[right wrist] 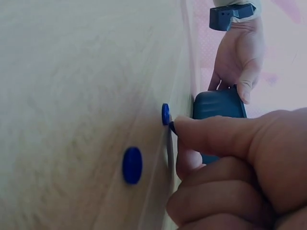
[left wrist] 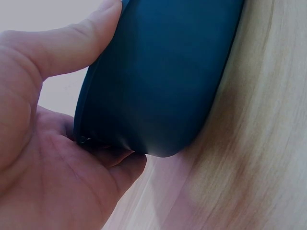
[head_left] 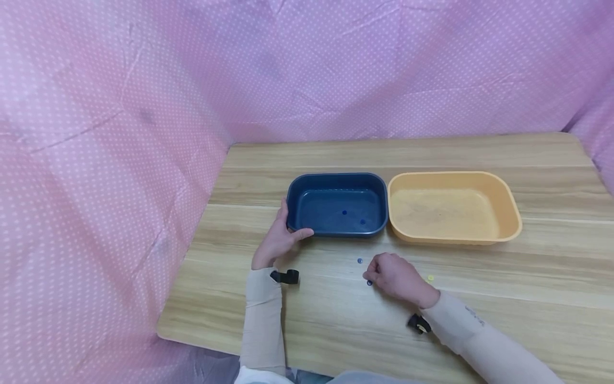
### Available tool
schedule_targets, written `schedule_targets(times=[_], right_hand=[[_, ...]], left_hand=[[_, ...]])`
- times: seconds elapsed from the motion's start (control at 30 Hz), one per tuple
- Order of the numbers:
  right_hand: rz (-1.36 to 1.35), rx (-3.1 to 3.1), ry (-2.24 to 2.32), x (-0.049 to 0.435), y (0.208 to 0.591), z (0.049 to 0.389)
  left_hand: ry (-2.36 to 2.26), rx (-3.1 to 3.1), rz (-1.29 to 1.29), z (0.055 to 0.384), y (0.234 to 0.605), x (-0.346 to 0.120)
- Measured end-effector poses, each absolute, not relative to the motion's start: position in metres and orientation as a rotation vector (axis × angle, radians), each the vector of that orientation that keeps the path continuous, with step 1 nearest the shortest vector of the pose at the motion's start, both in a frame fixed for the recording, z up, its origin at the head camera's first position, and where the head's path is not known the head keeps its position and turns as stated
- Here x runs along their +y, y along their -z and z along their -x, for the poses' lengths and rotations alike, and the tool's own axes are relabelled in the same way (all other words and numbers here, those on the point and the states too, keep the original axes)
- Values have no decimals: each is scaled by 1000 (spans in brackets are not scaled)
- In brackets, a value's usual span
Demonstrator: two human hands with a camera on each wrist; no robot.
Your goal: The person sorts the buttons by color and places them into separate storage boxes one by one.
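My left hand [head_left: 278, 241] grips the left corner of a dark blue plastic basin [head_left: 338, 233]; its thumb [left wrist: 72, 45] lies along the rim and the fingers bend against the outer wall. Over the table, my right hand [head_left: 397, 276] pinches a small dark blue button [right wrist: 172, 127] between thumb and forefinger, most of it hidden by the fingertips. Close by lie two more blue buttons, one [head_left: 360, 261] left of the fingers and another [head_left: 369, 283] just below them. Inside the basin are two small blue pieces [head_left: 344, 212].
A yellow basin [head_left: 515, 218] stands right beside the blue one. Near the right wrist lies a small yellow button [head_left: 430, 278]. Both basins stand on a wood-grain table [head_left: 326, 330], with pink dotted cloth [head_left: 307, 69] hanging behind and to the left.
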State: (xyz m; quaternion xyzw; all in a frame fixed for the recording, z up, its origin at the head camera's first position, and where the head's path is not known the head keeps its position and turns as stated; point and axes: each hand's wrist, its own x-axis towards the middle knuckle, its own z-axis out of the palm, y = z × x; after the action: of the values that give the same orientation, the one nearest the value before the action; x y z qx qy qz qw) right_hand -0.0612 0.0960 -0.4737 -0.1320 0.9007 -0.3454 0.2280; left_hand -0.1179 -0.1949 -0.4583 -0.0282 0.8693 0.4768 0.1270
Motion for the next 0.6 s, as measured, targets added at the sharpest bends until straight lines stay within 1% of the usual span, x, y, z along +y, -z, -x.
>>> schedule_targets(times=[0.6], right_hand=[[307, 2283, 1196, 104, 465, 66]], left_hand=[[-1394, 2508, 99, 117, 456, -194]])
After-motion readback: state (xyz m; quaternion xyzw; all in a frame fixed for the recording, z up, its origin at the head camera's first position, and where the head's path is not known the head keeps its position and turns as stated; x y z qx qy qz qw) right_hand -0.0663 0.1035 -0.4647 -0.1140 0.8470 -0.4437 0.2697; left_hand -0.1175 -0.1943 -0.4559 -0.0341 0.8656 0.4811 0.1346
